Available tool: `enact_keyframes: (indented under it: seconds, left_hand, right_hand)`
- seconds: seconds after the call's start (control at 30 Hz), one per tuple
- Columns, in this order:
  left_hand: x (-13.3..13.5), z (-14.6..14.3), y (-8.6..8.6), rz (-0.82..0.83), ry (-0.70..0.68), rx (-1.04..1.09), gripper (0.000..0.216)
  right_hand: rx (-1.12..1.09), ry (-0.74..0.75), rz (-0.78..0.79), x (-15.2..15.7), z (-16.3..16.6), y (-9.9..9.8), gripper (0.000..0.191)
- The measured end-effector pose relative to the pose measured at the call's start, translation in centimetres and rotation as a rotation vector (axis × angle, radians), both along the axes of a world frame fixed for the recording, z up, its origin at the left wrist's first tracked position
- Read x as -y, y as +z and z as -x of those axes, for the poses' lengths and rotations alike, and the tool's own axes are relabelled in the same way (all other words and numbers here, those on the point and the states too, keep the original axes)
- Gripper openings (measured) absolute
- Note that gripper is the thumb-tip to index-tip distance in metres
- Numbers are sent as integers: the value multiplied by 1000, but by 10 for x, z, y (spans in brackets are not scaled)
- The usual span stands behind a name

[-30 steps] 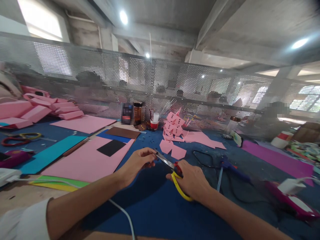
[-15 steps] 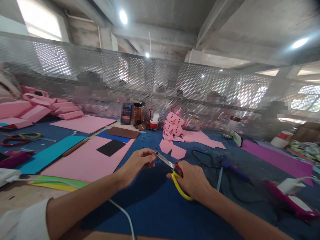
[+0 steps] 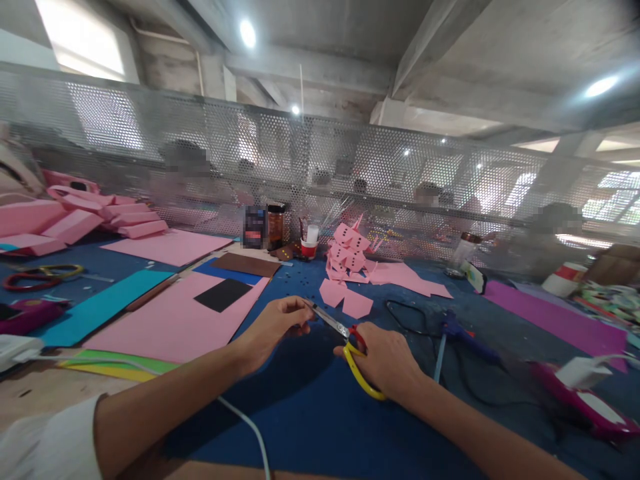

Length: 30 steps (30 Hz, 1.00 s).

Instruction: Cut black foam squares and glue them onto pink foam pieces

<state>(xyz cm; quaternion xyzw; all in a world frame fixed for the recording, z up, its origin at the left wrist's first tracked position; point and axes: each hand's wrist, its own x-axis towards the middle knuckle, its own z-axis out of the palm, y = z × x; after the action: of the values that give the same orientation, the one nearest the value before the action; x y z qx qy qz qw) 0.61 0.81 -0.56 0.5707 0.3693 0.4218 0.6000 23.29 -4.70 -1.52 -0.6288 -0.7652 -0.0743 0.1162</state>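
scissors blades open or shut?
Shut, as far as visible: the scissors show one thin metal line from the right hand to the left hand.

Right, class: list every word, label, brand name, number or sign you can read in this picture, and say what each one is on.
None can be read.
Dark jar by the mesh screen: its label is blurred out.
Brown jar beside it: label too small to read.
Scissors in the right hand, tips at the left hand: no print visible.
Pink cut-outs: dark spots only, no text.
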Motion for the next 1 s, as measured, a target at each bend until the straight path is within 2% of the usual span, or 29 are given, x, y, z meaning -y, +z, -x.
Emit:
enact_keyframes:
  seconds: [0.77,1.0]
  left_hand:
    - [-4,1,-6,14,2,25,18]
    - [-2,1,0,5,8,48,16]
  right_hand:
    - [-3,34,-16,-2,-3,-2,47]
    - [-31,28,-92,-5,-3,-6,51]
